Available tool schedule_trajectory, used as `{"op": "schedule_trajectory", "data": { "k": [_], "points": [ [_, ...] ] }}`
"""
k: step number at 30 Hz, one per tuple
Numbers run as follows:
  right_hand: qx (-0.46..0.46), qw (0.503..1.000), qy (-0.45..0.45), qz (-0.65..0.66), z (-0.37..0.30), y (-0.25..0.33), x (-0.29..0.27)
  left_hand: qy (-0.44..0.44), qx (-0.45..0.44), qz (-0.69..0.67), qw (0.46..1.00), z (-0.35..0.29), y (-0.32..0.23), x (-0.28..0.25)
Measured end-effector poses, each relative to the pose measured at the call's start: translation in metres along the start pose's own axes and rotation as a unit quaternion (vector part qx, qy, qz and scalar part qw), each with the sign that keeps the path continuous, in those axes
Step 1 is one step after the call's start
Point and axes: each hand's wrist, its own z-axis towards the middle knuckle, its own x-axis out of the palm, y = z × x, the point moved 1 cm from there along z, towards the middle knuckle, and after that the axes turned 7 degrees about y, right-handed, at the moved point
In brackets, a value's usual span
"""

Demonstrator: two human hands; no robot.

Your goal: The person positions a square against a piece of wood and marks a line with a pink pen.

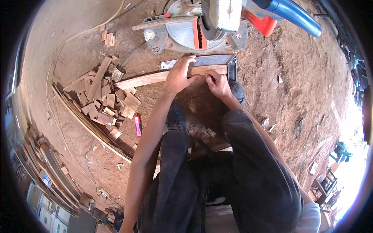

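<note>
A long wooden strip (145, 80) lies crosswise in front of me, its left end near a scrap heap. Along its far side runs the metal blade of a try square (211, 60); the square's dark stock sits across the strip's right end. My left hand (178, 76) is closed over the strip, fingers reaching across to the blade and thumb on the near side. Near the right end, my right hand (220, 84) is closed in a pinch at the strip's near edge. Whatever it pinches is too small to make out.
A miter saw (180, 33) with a blue handle (295, 17) stands just beyond the square. Wood offcuts (110, 101) lie heaped to the left, beside long slats (91, 123). A pink object (137, 125) lies near my left forearm. A cable (68, 39) crosses the dusty floor.
</note>
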Motion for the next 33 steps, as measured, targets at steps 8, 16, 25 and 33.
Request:
{"op": "schedule_trajectory", "data": {
  "k": [8,16,25,33],
  "points": [
    [-0.03,0.998,0.02,-0.043,0.0,-0.002,0.005,0.002,-0.017,0.04,0.999,-0.02,0.016,-0.031],
    [-0.011,0.999,0.0,-0.041,0.004,-0.001,0.009,0.014,-0.005,0.051,0.999,-0.019,0.016,-0.032],
    [-0.059,0.99,-0.011,-0.128,0.018,-0.001,0.027,-0.007,-0.01,0.001,1.0,-0.018,0.019,-0.029],
    [-0.059,0.99,0.022,-0.127,0.022,0.011,0.032,-0.011,-0.008,-0.003,1.0,-0.019,0.023,-0.03]
  ]
}}
